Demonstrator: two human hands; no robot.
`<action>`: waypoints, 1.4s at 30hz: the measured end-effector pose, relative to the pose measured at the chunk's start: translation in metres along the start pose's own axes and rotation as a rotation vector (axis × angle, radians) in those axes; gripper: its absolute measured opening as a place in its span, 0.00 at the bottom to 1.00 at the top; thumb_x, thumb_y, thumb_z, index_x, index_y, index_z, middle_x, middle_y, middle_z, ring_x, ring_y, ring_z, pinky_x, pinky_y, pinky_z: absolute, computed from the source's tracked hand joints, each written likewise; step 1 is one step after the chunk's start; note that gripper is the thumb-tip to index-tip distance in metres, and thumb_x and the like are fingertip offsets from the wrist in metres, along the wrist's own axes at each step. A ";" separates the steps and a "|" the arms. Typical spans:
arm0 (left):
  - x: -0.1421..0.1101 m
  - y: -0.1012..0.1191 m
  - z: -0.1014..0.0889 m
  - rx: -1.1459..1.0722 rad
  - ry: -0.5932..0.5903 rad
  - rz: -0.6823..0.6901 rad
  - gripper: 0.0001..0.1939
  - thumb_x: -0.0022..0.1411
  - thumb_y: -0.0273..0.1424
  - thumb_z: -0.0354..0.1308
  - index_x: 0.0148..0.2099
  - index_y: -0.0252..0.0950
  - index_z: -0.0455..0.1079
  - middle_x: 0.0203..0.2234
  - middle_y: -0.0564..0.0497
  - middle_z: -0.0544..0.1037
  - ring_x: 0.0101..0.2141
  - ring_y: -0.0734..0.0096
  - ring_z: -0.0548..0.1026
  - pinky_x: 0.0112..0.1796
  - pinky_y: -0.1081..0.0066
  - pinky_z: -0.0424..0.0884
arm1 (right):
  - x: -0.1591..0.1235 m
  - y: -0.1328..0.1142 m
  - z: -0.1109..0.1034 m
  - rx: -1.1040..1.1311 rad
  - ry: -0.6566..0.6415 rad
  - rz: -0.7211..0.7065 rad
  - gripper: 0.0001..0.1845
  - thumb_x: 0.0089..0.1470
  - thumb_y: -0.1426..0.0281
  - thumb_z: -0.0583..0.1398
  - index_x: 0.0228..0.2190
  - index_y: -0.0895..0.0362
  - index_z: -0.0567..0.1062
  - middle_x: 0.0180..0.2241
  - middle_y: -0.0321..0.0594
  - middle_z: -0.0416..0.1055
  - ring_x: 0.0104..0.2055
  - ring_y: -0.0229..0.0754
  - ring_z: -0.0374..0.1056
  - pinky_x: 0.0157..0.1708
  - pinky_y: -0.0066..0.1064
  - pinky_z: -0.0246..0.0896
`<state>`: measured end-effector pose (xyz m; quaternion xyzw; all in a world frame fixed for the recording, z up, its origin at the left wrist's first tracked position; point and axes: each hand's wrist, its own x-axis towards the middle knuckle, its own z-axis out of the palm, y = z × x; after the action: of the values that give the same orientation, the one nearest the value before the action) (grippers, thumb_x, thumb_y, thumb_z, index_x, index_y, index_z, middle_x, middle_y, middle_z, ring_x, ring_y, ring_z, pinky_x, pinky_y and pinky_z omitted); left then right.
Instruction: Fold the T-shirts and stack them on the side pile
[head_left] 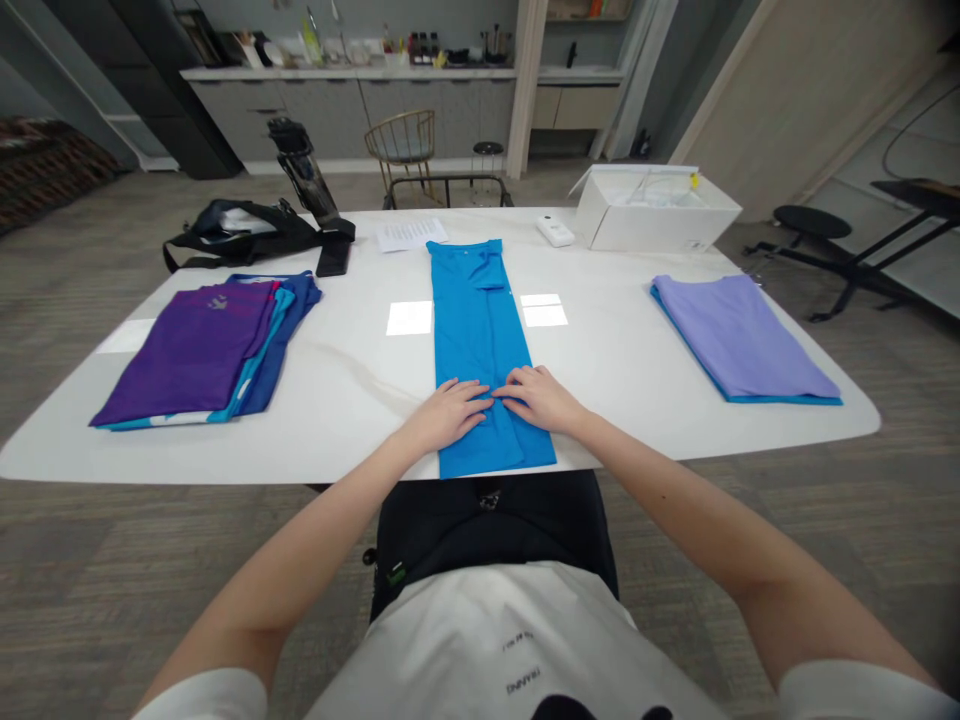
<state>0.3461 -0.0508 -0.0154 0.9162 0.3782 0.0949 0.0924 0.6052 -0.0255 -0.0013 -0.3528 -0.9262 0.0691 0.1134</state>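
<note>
One blue garment [472,330] under left hand [448,412] and right hand [543,402]

A head-worn camera looks forward and down from above the white shirt [450,650], the blue garment [472,325] close on the bench [615,350], grey cabinets [315,100] far beyond.

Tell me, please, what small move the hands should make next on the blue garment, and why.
I'd probably slide the left hand and right hand apart to smooth the blue garment: both rest on its near part, fingers close together at mid-width, near a lengthwise fold line.
</note>
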 end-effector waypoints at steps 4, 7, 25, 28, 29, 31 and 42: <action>-0.021 0.004 -0.009 -0.046 -0.075 0.126 0.20 0.76 0.31 0.46 0.60 0.44 0.75 0.65 0.50 0.68 0.65 0.63 0.65 0.66 0.56 0.56 | -0.025 -0.014 -0.005 0.010 -0.042 -0.082 0.18 0.71 0.65 0.53 0.54 0.50 0.79 0.46 0.48 0.70 0.48 0.48 0.65 0.48 0.40 0.53; -0.038 0.004 -0.021 -0.037 -0.148 0.190 0.24 0.72 0.24 0.45 0.62 0.44 0.73 0.64 0.51 0.69 0.66 0.63 0.64 0.67 0.55 0.55 | -0.042 -0.020 -0.010 0.023 -0.066 -0.117 0.19 0.72 0.64 0.52 0.54 0.50 0.79 0.46 0.48 0.69 0.48 0.47 0.65 0.48 0.40 0.54; -0.073 -0.014 -0.031 -0.043 -0.054 0.368 0.19 0.75 0.29 0.48 0.62 0.39 0.71 0.59 0.46 0.74 0.62 0.59 0.69 0.65 0.55 0.60 | -0.084 0.007 -0.037 0.045 -0.085 -0.184 0.18 0.69 0.70 0.54 0.56 0.53 0.76 0.43 0.47 0.70 0.43 0.44 0.66 0.47 0.38 0.54; -0.073 -0.016 -0.028 -0.033 -0.031 0.413 0.18 0.74 0.27 0.49 0.62 0.39 0.71 0.58 0.46 0.75 0.62 0.62 0.69 0.67 0.56 0.58 | -0.082 0.007 -0.037 0.033 -0.125 -0.243 0.18 0.70 0.69 0.54 0.57 0.53 0.75 0.45 0.48 0.69 0.45 0.45 0.65 0.47 0.38 0.54; -0.072 -0.016 -0.027 -0.033 -0.027 0.426 0.18 0.74 0.27 0.50 0.61 0.39 0.71 0.58 0.46 0.75 0.61 0.62 0.70 0.67 0.57 0.57 | -0.081 0.005 -0.038 0.021 -0.143 -0.266 0.18 0.70 0.70 0.54 0.57 0.53 0.74 0.46 0.48 0.69 0.45 0.45 0.64 0.47 0.38 0.53; -0.071 -0.015 -0.026 -0.031 -0.015 0.453 0.17 0.74 0.28 0.51 0.60 0.38 0.72 0.58 0.46 0.75 0.60 0.63 0.71 0.68 0.57 0.56 | -0.078 0.003 -0.038 -0.017 -0.171 -0.317 0.18 0.70 0.71 0.53 0.57 0.52 0.74 0.47 0.47 0.69 0.44 0.44 0.64 0.46 0.39 0.53; -0.072 -0.001 -0.031 0.024 0.103 0.521 0.13 0.71 0.22 0.53 0.54 0.35 0.73 0.48 0.43 0.79 0.50 0.65 0.76 0.58 0.61 0.66 | -0.089 0.006 -0.029 -0.118 -0.069 -0.497 0.13 0.69 0.76 0.54 0.52 0.58 0.73 0.45 0.45 0.71 0.40 0.43 0.63 0.42 0.38 0.54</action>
<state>0.2875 -0.0986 0.0070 0.9777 0.1348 0.1574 0.0345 0.6808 -0.0794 0.0107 -0.1178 -0.9902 -0.0031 0.0744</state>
